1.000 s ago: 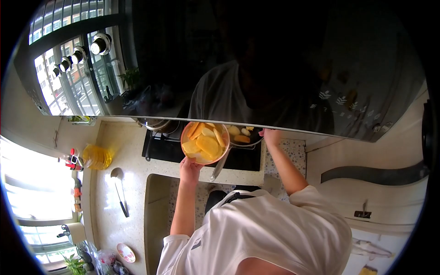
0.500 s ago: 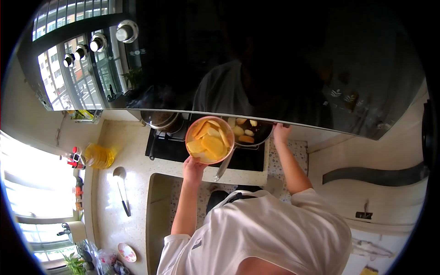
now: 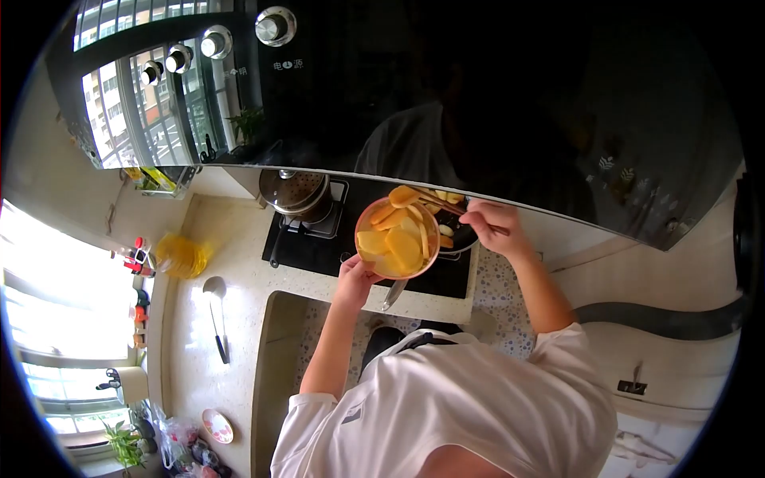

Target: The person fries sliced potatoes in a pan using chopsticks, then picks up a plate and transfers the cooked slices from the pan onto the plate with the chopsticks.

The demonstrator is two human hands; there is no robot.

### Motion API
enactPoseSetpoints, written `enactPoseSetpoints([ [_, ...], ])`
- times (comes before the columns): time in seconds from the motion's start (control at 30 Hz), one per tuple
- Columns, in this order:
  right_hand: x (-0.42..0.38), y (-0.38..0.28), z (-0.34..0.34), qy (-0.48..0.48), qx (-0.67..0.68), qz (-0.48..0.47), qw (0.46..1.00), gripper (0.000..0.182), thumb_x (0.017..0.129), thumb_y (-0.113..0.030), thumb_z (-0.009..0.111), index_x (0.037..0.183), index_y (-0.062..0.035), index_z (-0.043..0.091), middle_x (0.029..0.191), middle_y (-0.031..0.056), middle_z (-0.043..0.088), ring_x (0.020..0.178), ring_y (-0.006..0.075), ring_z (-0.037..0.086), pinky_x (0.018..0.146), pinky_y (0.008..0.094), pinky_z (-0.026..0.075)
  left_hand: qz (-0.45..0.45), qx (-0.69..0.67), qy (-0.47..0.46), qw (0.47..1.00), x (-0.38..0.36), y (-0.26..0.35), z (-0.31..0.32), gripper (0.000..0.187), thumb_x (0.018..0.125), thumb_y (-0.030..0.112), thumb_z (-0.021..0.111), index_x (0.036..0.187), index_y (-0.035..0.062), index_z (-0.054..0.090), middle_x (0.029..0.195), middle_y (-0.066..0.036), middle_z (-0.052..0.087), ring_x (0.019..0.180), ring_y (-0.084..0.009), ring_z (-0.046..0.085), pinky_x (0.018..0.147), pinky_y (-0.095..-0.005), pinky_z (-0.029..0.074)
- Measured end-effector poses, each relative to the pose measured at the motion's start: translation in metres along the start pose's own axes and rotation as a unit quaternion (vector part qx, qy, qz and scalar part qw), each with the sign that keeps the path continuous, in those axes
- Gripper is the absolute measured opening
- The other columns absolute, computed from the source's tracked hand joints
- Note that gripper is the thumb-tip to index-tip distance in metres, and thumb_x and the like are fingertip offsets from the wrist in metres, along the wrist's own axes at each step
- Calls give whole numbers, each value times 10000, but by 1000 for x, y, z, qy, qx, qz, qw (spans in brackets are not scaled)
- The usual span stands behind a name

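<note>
My left hand [image 3: 355, 280] grips the near-left rim of a pink-rimmed bowl [image 3: 435, 253] full of yellow and orange slices [image 3: 405, 248]. My right hand [image 3: 496, 226] is closed on brown chopsticks [image 3: 443, 204]. Their tips reach the bowl's far edge, at an orange slice [image 3: 403, 196]. Behind and to the right of the bowl is a dark frying pan [image 3: 460, 236] with more pieces in it, partly hidden by the bowl and the range hood. The pan's handle [image 3: 394, 295] sticks out below the bowl.
A lidded pot [image 3: 296, 196] stands on the left burner of the black stove [image 3: 319, 256]. On the counter [image 3: 187, 319] are an oil bottle [image 3: 180, 256], a ladle [image 3: 215, 319] and a small plate [image 3: 217, 426]. The range hood [image 3: 335, 95] overhangs the stove; a sink [image 3: 279, 342] is nearer.
My right hand has come out from under the hood's edge, and the chopsticks now show with a slice at their tips. The view has shifted, and the bowl appears further right.
</note>
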State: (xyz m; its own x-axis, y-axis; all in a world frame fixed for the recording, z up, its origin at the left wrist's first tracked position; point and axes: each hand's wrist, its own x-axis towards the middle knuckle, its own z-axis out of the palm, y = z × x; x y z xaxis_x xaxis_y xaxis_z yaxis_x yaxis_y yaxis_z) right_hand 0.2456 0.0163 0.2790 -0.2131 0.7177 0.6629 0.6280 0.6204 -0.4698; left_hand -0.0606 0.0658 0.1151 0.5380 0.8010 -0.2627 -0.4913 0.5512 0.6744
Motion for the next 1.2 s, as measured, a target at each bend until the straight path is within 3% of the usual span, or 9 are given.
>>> enactPoseSetpoints([
  [0.2, 34, -3, 17, -128, 34, 0, 991, 214, 898, -101, 693, 753, 24, 598, 698, 86, 549, 557, 202, 499, 517, 307, 417, -4, 31, -32, 999, 2, -5, -1, 253, 924, 93, 557, 1119, -44, 644, 1054, -145, 698, 933, -253, 700, 886, -413, 566],
  [0.43, 45, 0, 19, -128, 133, 42, 982, 199, 928, -97, 661, 772, 22, 631, 697, 63, 563, 589, 165, 523, 551, 299, 423, -2, 37, 2, 999, 1, -8, -1, 226, 911, 38, 548, 1093, -45, 653, 1017, -135, 702, 887, -240, 701, 854, -406, 581],
  [0.6, 37, 16, 10, -109, 148, 161, 970, 293, 1006, -231, 561, 827, -31, 678, 814, 17, 689, 729, 112, 629, 686, 229, 501, 0, 39, -11, 999, 0, -6, -3, 210, 900, 21, 554, 1070, -43, 659, 995, -128, 705, 868, -234, 701, 826, -402, 590],
  [0.7, 42, 16, -9, -121, 67, 117, 983, 302, 1012, -253, 548, 848, -34, 676, 796, 13, 682, 725, 113, 627, 684, 242, 507, -5, 30, -19, 999, 1, -5, 0, 208, 894, 22, 561, 1067, -41, 659, 994, -127, 705, 870, -233, 701, 829, -403, 590],
  [0.8, -47, 153, 4, -118, -77, 208, 968, 252, 1018, -242, 525, 959, -52, 678, 857, 37, 676, 803, 128, 630, 737, 247, 529, -9, 29, -21, 999, 2, -7, 1, 208, 894, 28, 565, 1067, -39, 660, 996, -125, 704, 871, -231, 701, 833, -404, 589],
  [0.87, -70, 187, 8, -43, 95, 287, 952, 232, 1017, -236, 522, 1005, -60, 672, 886, 43, 669, 829, 134, 628, 754, 249, 534, -10, 27, -27, 999, 3, -6, 2, 210, 895, 33, 566, 1069, -38, 661, 999, -123, 704, 872, -231, 701, 836, -404, 588],
  [0.97, -90, 212, 8, 79, 436, 303, 844, 225, 1015, -238, 519, 1052, -65, 659, 931, 43, 661, 855, 144, 629, 775, 259, 541, -16, 37, -21, 999, 5, -7, 2, 215, 897, 43, 567, 1074, -36, 660, 1002, -123, 703, 876, -231, 701, 835, -403, 588],
  [1.1, -98, 217, -3, 70, 517, 246, 817, 240, 1012, -264, 521, 1129, -89, 638, 981, 29, 655, 890, 161, 635, 808, 276, 545, -16, 33, -24, 999, 4, -8, 0, 226, 889, 49, 573, 1081, -36, 657, 1007, -128, 704, 884, -234, 701, 837, -406, 586],
  [1.2, -67, 152, -14, 287, 547, 311, 722, 223, 1012, -270, 520, 1152, -122, 611, 965, 7, 644, 849, 153, 628, 738, 280, 543, -10, 33, -15, 999, 2, -7, 4, 236, 884, 53, 573, 1086, -40, 653, 1011, -132, 706, 888, -242, 702, 840, -406, 584],
])
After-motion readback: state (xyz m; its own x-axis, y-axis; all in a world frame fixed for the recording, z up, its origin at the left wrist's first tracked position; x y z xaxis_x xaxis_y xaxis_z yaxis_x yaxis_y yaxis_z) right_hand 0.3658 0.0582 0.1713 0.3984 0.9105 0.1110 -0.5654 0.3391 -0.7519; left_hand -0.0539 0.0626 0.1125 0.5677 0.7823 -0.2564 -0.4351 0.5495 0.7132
